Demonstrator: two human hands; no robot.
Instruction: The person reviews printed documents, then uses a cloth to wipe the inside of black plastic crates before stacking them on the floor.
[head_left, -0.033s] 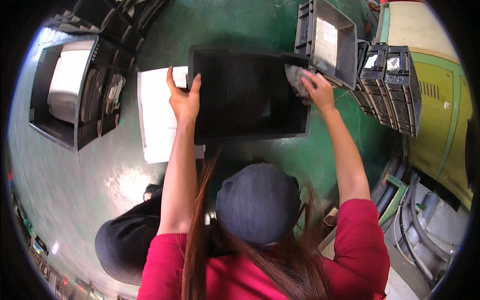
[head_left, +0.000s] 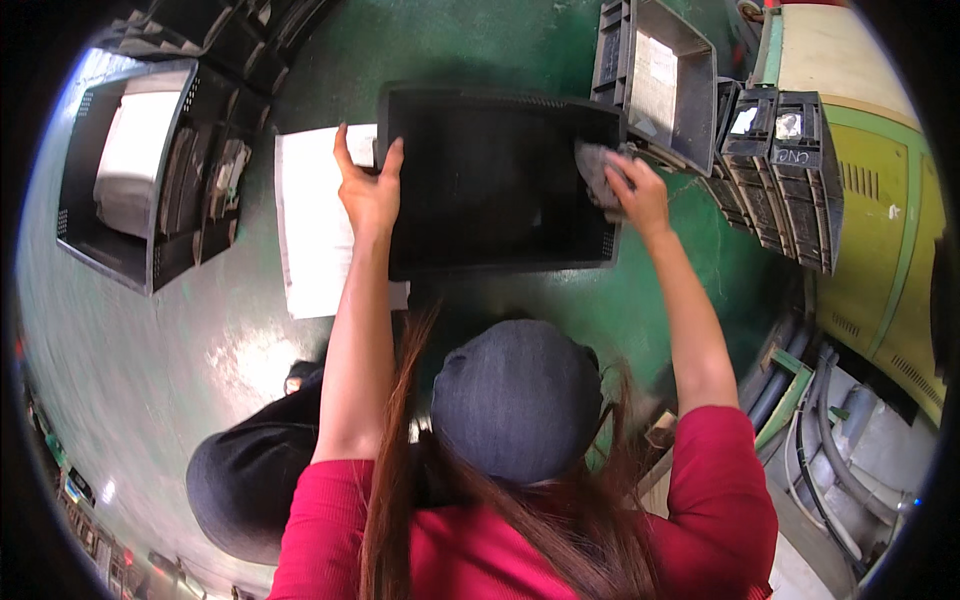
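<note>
In front of me is a black plastic crate (head_left: 495, 270), its open side facing up. My left hand (head_left: 368, 195) grips its left end, with the thumb on the inner side of the rim and the fingers outside. A crumpled grey cloth (head_left: 592, 172) is in my right hand (head_left: 638, 190), pressed against the crate's right end wall near the upper corner. The cloth is slightly blurred. The inside of the crate is dark, and no contents can be made out there.
White paper sheets (head_left: 312, 230) lie partly under my left forearm. Another crate with paper inside (head_left: 135, 150) stands at left. At right are a tilted crate (head_left: 690, 130), upended black crates (head_left: 800, 175) and a yellow-green cabinet (head_left: 870, 200). Hoses (head_left: 835, 470) run at lower right.
My right hand and the cloth have shifted slightly toward me along the right end wall. My left hand keeps its hold on the crate.
</note>
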